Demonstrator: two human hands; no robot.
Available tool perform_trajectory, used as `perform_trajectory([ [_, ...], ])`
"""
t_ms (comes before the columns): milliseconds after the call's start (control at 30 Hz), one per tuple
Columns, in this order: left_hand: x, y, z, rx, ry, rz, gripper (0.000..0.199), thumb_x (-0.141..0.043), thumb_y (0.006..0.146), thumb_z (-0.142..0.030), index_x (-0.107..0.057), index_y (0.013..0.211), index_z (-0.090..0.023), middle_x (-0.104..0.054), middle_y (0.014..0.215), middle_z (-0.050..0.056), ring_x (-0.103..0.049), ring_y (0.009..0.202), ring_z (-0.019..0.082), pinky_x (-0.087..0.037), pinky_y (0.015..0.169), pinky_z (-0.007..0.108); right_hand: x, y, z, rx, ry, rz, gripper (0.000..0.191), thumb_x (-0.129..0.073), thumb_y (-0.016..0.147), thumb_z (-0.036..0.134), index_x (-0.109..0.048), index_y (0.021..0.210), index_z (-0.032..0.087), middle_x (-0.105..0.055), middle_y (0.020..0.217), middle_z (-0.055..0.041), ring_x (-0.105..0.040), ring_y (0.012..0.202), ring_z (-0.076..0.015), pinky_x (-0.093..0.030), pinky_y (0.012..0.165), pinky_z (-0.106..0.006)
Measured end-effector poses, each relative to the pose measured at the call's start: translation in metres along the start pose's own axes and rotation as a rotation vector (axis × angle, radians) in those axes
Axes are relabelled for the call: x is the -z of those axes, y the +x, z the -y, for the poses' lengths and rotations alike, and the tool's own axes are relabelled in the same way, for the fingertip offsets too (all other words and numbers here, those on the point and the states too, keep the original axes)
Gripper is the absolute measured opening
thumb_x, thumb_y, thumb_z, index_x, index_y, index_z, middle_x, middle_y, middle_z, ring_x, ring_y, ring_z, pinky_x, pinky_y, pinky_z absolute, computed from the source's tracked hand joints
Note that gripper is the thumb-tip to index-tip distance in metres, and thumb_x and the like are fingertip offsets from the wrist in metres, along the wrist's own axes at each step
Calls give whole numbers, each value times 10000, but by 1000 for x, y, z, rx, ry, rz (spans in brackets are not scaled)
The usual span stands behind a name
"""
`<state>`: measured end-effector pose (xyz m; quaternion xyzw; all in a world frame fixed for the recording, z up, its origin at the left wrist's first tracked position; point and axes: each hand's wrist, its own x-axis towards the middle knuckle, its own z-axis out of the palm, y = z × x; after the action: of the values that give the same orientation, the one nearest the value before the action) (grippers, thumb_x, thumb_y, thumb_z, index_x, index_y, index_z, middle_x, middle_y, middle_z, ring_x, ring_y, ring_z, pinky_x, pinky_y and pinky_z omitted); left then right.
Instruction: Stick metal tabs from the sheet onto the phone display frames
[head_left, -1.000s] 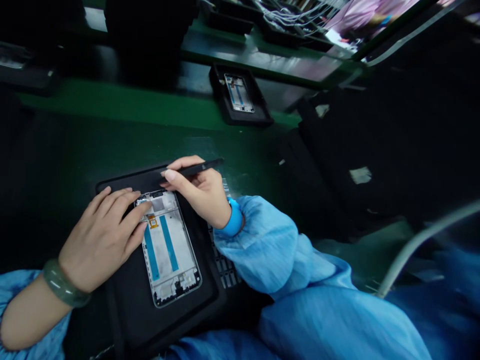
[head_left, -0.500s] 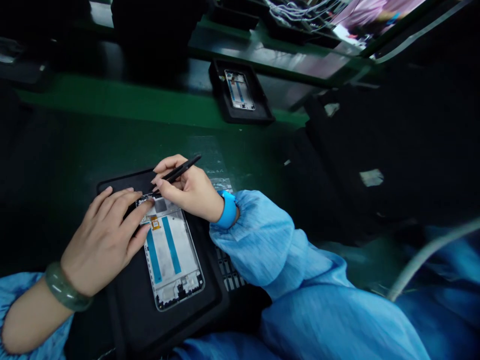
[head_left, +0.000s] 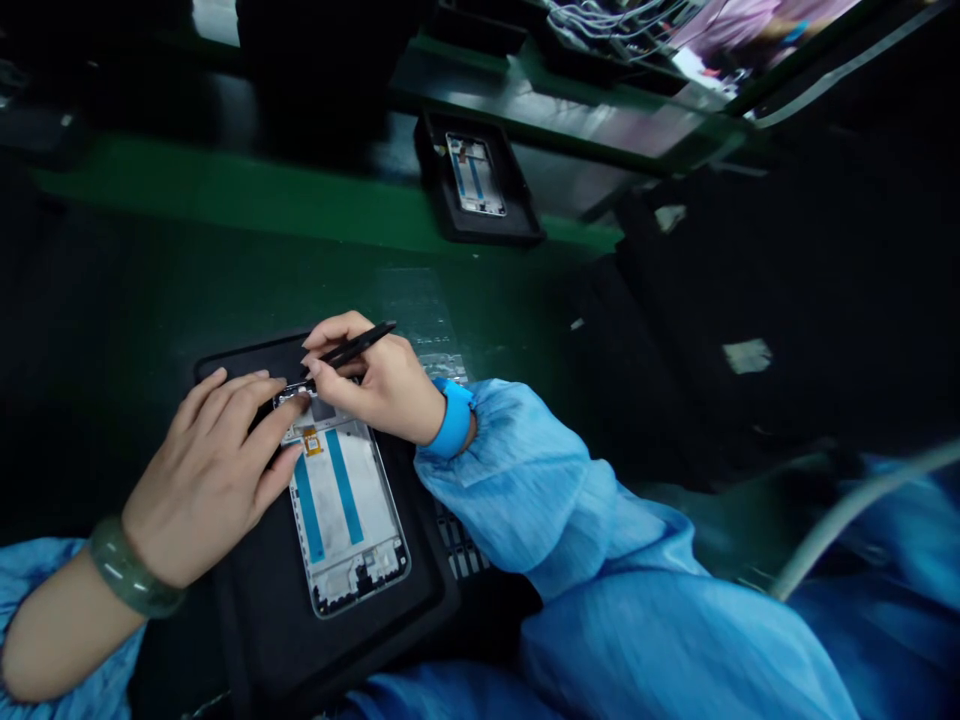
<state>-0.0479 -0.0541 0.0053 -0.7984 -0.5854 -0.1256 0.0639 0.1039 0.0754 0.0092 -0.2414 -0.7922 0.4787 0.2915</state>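
Observation:
A silver phone frame (head_left: pixel 337 510) with two blue strips and an orange flex piece lies in a black tray (head_left: pixel 262 620). My left hand (head_left: pixel 214 470), a green bangle at its wrist, rests with fingers spread over the frame's upper left edge, its fingertips touching it. Pinched in my right hand (head_left: pixel 379 385) is a black pen-like tool (head_left: pixel 360 345), slanted over the top edge of the frame. The tool's tip is small and partly hidden by my fingers.
Farther back, a second black tray (head_left: pixel 487 230) holds a similar frame. A clear plastic sheet (head_left: pixel 420 300) lies beyond my right hand. Dark stacked material (head_left: pixel 675 330) stands at the right. White cables (head_left: pixel 615 20) and a person in pink are at the top.
The rear end of the tool has tipped slightly lower and to the left along with my right hand. My left hand has kept its place on the frame.

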Motion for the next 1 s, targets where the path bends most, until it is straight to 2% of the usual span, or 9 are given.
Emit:
perform_trajectory([
  [200,0,0,0,2,7,-8,391,-529,846,-270,-515,1211,-131,-545,1169,157,-510,1138,298,-378,1028,514,0,2,0,-1,-8,-15,140,-530,785,189,-536,923,168,-605,879,-12,-605,782,-95,-531,675,-190],
  [433,0,0,-1,16,-18,-13,390,-526,846,-267,-516,1214,-137,-550,1172,155,-505,1151,295,-367,1037,510,3,5,1,13,-62,46,163,-522,798,196,-529,958,166,-611,896,-17,-611,802,-102,-529,702,-205],
  [833,-1,0,-1,30,-36,-11,404,-525,844,-270,-524,1226,-138,-557,1187,159,-507,1153,302,-365,1036,514,11,16,9,147,-242,213,181,-477,817,159,-523,992,163,-619,954,-23,-606,782,-98,-501,733,-220],
  [1000,-1,0,-1,25,-31,-18,389,-515,851,-270,-527,1216,-137,-558,1176,157,-512,1141,299,-378,1025,519,11,16,9,159,-248,221,186,-475,824,161,-519,1004,164,-620,941,-20,-603,766,-98,-499,744,-228],
])
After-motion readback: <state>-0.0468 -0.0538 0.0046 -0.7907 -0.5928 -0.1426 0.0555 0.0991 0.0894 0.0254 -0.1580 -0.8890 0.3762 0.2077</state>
